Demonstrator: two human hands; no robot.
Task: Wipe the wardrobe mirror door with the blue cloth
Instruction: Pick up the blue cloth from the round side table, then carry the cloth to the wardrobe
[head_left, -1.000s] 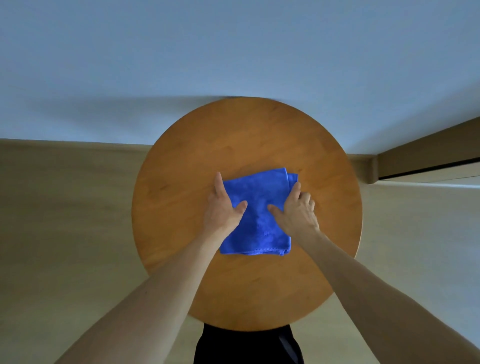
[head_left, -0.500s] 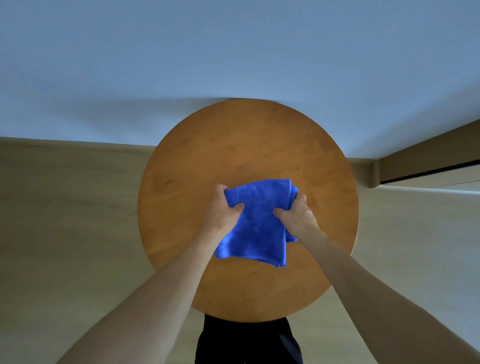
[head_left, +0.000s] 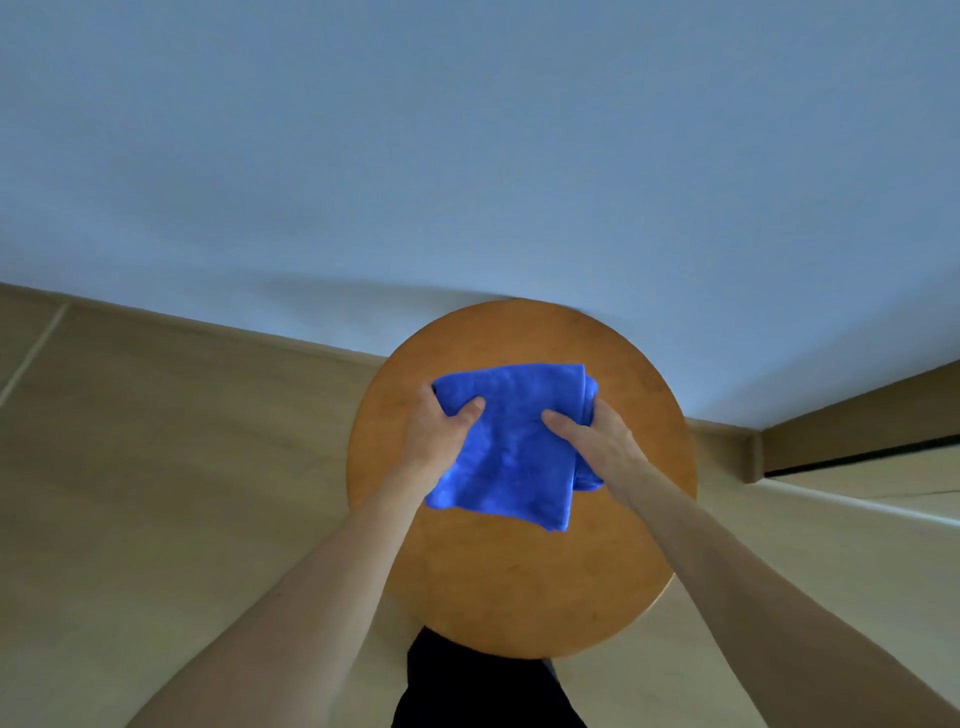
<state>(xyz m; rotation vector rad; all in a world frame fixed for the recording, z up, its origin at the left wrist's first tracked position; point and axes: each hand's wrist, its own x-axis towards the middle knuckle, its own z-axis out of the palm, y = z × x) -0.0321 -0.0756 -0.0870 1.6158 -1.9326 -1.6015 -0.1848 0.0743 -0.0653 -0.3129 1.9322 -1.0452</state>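
The blue cloth (head_left: 511, 452) is held folded in both hands over a round wooden table (head_left: 519, 587). It is seen in front of the middle and far part of the table top. Whether its hanging lower edge touches the wood cannot be told.

The left hand (head_left: 436, 441) is closed on the upper left corner of the cloth. The thumb is laid on the upper face and the fingers are curled under the edge, so the corner is pinched between them.

The right hand (head_left: 608, 447) is closed on the right side of the cloth. The thumb is pressed on the upper face and the fingers are wrapped round the thick folded edge, where several layers are bunched.

Between the two grips the cloth is slack and lightly creased. The lower right corner hangs lowest.

Both forearms are bare and are extended forward from the lower corners of the view.

The table stands on a pale wood-look floor (head_left: 156, 493), close to a plain light wall (head_left: 467, 156). Dark clothing (head_left: 483, 691) is visible below the near rim of the table.
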